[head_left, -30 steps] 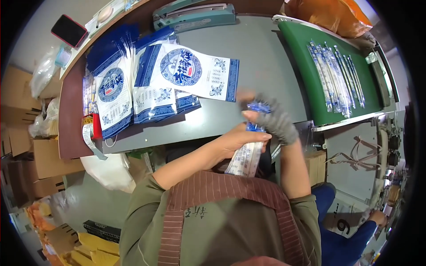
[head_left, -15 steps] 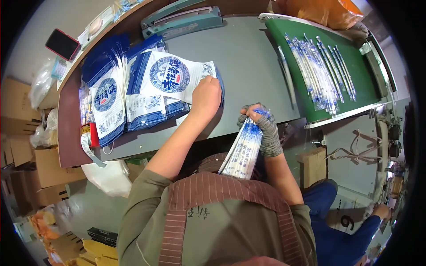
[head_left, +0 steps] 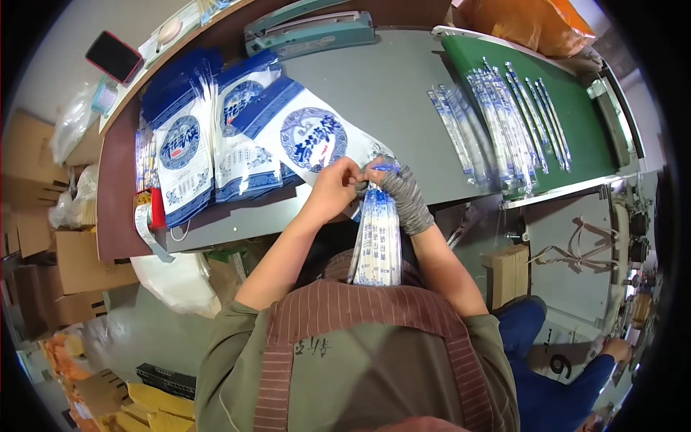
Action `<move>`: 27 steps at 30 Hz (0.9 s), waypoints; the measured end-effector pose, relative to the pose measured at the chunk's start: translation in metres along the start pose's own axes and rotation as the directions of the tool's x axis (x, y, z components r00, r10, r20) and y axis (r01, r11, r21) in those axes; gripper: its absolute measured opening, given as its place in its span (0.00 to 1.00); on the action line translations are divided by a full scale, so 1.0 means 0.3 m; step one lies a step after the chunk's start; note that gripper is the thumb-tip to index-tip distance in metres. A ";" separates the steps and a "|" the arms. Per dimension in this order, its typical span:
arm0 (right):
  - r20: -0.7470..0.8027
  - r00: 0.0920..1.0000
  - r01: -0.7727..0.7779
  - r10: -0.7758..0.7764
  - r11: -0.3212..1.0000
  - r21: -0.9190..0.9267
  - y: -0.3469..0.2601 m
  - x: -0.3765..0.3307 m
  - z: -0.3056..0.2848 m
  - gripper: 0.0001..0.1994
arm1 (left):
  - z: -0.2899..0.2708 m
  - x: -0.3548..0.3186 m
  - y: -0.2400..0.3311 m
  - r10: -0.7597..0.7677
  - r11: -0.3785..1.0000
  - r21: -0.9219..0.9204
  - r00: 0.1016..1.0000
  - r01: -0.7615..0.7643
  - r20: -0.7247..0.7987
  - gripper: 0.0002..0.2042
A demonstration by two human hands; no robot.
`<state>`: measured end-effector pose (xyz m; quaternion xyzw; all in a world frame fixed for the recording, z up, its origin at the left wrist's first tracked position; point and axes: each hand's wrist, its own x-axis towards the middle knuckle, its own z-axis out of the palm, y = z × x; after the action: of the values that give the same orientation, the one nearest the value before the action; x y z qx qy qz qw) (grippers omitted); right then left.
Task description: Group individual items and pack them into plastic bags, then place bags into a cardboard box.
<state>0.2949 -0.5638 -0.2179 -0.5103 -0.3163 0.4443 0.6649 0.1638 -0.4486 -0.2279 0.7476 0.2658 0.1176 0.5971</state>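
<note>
My right hand (head_left: pixel 401 193), in a grey fingerless knit glove, is closed around the top of a bundle of wrapped chopsticks (head_left: pixel 378 245). The bundle hangs down in front of my apron, white with blue print. Close beside it, my bare left hand (head_left: pixel 335 191) pinches the near edge of a white-and-blue plastic bag (head_left: pixel 311 137). This bag lies slanted, its dark blue end toward the stack and its near end at my fingers. My hands partly hide that end. More such bags lie in overlapping stacks (head_left: pixel 181 147) to the left.
Several wrapped chopsticks lie on a green conveyor belt (head_left: pixel 576 122) at the right, others (head_left: pixel 455 137) on the grey tabletop (head_left: pixel 392 86) beside it. A teal bag sealer (head_left: pixel 309 36) stands at the back. A red tape dispenser (head_left: pixel 149 209) sits at the left edge. Another person's leg (head_left: pixel 547 374) shows lower right.
The bag has come toward me and turned slantwise, pulled by my left hand. My right hand has brought the bundle left, beside it. More wrapped chopsticks lie at the belt's left end.
</note>
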 end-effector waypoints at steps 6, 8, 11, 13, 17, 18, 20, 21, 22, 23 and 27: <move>-0.028 0.999 -0.035 0.023 0.841 -0.539 -0.016 -0.005 0.037 0.11 | 0.012 -0.048 0.046 0.063 0.945 -0.292 0.957 -0.149 -0.284 0.09; 0.010 1.000 -0.011 0.025 0.714 -0.700 -0.021 -0.016 0.023 0.11 | 0.016 -0.090 0.130 0.224 0.959 -0.106 0.934 -0.262 -0.278 0.08; -0.087 0.993 -0.119 0.081 0.713 -0.691 -0.029 -0.057 0.025 0.12 | 0.008 -0.110 0.157 0.297 0.949 -0.071 0.948 -0.306 -0.114 0.08; -0.084 0.995 -0.081 0.060 0.957 -0.277 0.005 -0.077 0.009 0.13 | -0.004 -0.104 0.158 0.296 0.948 -0.100 0.952 -0.302 -0.071 0.07; -0.035 0.986 -0.149 0.164 0.951 0.272 0.035 -0.077 0.045 0.13 | -0.047 -0.053 0.147 0.327 0.914 -0.278 0.942 -0.294 0.080 0.10; -0.063 0.981 -0.151 0.181 0.933 0.326 0.011 -0.085 0.071 0.13 | -0.052 -0.061 0.156 0.328 0.926 -0.232 0.939 -0.298 0.101 0.10; -0.062 0.976 -0.169 0.207 0.910 0.377 0.040 -0.116 0.053 0.14 | -0.043 -0.084 0.183 0.350 0.936 -0.096 0.927 -0.339 0.133 0.10; -0.049 0.974 -0.180 0.222 0.886 0.427 0.054 -0.132 0.047 0.14 | -0.035 -0.110 0.197 0.369 0.928 -0.006 0.918 -0.372 0.146 0.10; -0.108 0.964 -0.190 0.245 0.911 0.366 0.056 -0.155 0.039 0.16 | -0.012 -0.130 0.214 0.394 0.909 0.093 0.910 -0.407 0.132 0.08; -0.107 0.952 -0.216 0.286 0.879 0.425 0.019 -0.179 0.072 0.18 | -0.006 -0.149 0.205 0.471 0.867 0.115 0.873 -0.485 0.125 0.07; -0.057 0.965 -0.217 0.255 0.903 0.369 0.037 -0.309 0.076 0.16 | 0.032 -0.228 0.197 0.609 0.770 0.146 0.784 -0.621 0.124 0.07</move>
<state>0.2346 -0.6385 -0.2191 -0.4369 -0.1302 0.5449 0.7038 0.1267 -0.5020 -0.1642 0.8475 -0.0049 0.2560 0.4650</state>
